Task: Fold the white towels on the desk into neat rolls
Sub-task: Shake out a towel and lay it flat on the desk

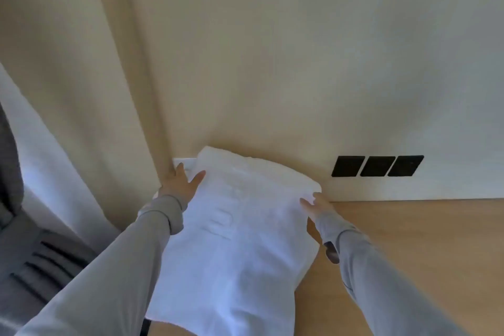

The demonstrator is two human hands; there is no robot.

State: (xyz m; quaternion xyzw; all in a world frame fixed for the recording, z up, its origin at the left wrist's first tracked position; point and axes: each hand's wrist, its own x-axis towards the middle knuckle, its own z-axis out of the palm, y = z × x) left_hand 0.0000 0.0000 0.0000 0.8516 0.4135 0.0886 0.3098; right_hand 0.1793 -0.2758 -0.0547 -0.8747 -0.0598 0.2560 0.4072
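A white towel (240, 226) lies lengthwise on the wooden desk (422, 240), its far end against the wall and its near end hanging toward me. My left hand (180, 185) rests on the towel's far left edge with fingers spread and straight. My right hand (317, 206) lies flat on the towel's far right edge, fingers extended. Both arms wear grey sleeves. A raised woven pattern shows in the towel's middle.
A cream wall (272, 63) rises right behind the desk, with three black sockets (377, 166) low on the right. A pale curtain (81, 117) hangs at the left. A grey chair (32, 267) stands at the lower left.
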